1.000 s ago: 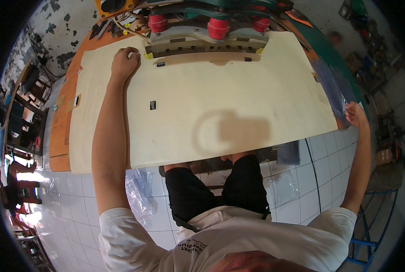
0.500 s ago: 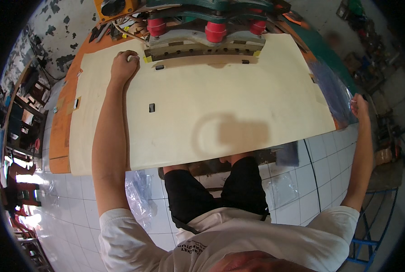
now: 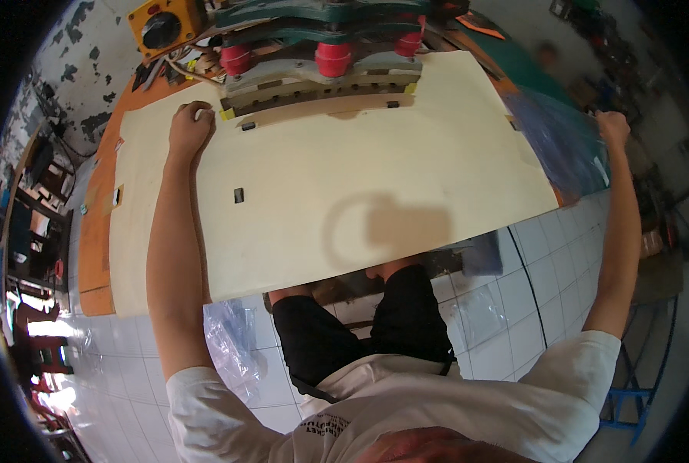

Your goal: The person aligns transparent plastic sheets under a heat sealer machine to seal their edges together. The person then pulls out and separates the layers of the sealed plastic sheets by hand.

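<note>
My left hand point(image 3: 190, 130) rests on the far left part of a large cream sheet point(image 3: 321, 174), its fingers curled in. Whether anything small is in those fingers is hidden. My right arm reaches far out to the right. There my right hand point(image 3: 613, 128) is closed beside the outer edge of some clear plastic sheets point(image 3: 552, 139); what it grips, if anything, I cannot make out. Several small dark blocks lie on the cream sheet, one of them a dark block point(image 3: 239, 195) left of its middle.
A press-like machine point(image 3: 321, 89) with red cylinders point(image 3: 333, 59) stands over the sheet's far edge. Behind it at left is a yellow box point(image 3: 163, 29) with a black knob. A green surface point(image 3: 525, 62) lies at right. Clear plastic point(image 3: 232, 347) lies on the tiled floor.
My right hand has moved farther away, up along the plastic sheets' outer edge. The whole view has shifted a little. My left hand stays at its place on the cream sheet.
</note>
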The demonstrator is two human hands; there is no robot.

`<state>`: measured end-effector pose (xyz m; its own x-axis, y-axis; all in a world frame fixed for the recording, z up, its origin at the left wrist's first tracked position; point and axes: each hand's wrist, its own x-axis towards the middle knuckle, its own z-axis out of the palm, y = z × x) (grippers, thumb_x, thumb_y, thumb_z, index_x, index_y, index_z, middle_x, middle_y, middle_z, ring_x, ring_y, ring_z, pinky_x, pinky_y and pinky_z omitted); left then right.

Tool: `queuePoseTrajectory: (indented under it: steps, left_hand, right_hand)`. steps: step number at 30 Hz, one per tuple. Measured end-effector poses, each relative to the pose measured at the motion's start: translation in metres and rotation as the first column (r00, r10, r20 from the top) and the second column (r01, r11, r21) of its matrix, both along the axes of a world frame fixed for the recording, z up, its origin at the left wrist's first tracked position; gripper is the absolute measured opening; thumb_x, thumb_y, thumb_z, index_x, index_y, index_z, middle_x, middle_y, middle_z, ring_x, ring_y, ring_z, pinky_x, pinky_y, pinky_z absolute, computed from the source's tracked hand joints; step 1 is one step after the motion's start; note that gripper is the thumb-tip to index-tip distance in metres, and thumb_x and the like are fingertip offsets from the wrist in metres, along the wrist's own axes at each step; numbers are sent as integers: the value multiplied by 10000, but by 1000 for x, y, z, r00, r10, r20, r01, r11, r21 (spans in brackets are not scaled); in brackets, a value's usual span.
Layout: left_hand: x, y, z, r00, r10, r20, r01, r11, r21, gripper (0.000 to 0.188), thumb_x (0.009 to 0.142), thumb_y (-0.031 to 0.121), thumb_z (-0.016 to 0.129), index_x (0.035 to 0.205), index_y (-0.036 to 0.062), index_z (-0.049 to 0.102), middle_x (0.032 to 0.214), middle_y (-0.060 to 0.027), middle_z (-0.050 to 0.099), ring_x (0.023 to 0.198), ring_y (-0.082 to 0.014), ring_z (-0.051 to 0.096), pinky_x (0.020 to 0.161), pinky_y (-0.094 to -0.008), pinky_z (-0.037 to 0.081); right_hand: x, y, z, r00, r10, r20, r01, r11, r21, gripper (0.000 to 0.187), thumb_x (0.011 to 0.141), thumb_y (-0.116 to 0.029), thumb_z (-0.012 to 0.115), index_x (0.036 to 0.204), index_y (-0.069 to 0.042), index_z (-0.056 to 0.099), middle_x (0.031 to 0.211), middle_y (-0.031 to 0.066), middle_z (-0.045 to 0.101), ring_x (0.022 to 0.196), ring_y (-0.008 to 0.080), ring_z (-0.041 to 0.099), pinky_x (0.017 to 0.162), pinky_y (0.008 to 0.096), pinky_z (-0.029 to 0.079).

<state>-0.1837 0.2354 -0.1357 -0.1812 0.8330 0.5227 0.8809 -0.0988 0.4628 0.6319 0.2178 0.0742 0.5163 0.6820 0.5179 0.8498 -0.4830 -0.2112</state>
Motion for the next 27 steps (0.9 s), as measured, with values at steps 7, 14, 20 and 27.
queuePoseTrajectory:
  steps: [7, 14, 20, 27]
  left_hand:
    - [1, 3, 4, 999, -17, -31, 16, 1000, -23, 301, 829, 270, 574, 1012, 60, 688, 1067, -206, 625, 1030, -364, 582, 905, -414, 447]
    - [10, 3, 5, 1000, -8, -10, 7, 998, -62, 312, 838, 273, 567, 1040, 67, 685, 1095, -200, 618, 1046, -359, 580, 914, -413, 445]
    - [-1, 1, 5, 1000, 5, -6, -6, 997, -79, 321, 850, 279, 560, 1069, 78, 680, 1128, -192, 611, 1061, -356, 582, 922, -411, 447]
    - [-4, 6, 0, 996, -14, 87, 24, 993, -114, 315, 843, 268, 568, 1065, 74, 678, 1108, -197, 613, 1047, -355, 590, 912, -406, 451]
  right_hand:
    - [11, 14, 6, 995, -39, 93, 31, 995, 91, 299, 779, -307, 612, 720, -17, 654, 916, 199, 680, 922, 380, 635, 844, 462, 466]
    - [10, 36, 38, 949, 80, 305, -119, 987, 111, 304, 794, -276, 625, 875, 11, 680, 934, 234, 676, 904, 423, 642, 817, 466, 502]
    - [1, 33, 39, 944, 80, 321, -128, 983, 132, 316, 818, -269, 593, 942, 6, 686, 965, 265, 663, 955, 430, 633, 832, 473, 511]
    - [-12, 11, 13, 961, 97, 260, -127, 987, 103, 260, 809, -231, 592, 926, -33, 712, 910, 220, 678, 933, 381, 647, 845, 417, 499]
